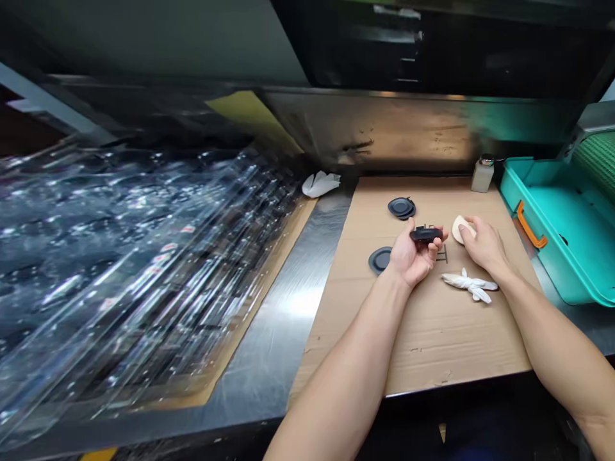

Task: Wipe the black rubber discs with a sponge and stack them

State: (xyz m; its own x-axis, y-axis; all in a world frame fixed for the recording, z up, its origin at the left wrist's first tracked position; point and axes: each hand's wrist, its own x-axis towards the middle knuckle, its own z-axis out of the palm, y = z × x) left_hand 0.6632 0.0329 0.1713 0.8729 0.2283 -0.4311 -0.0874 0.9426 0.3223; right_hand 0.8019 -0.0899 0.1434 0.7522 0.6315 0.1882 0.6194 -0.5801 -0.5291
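My left hand, palm up, has its fingers curled round a small black plastic part above the cardboard sheet. To its right, my right hand grips a round cream-coloured pad. Dark rounded plastic parts lie on the cardboard beyond my left hand. Another dark rounded part rests beside my left wrist, partly covered by it. A knotted white cloth lies just below my right hand.
Stacked clear plastic trays fill the left side. A teal bin with an orange handle stands at the right. Near the back are a small bottle with a metal cap and a crumpled white tissue. A metal panel rises behind.
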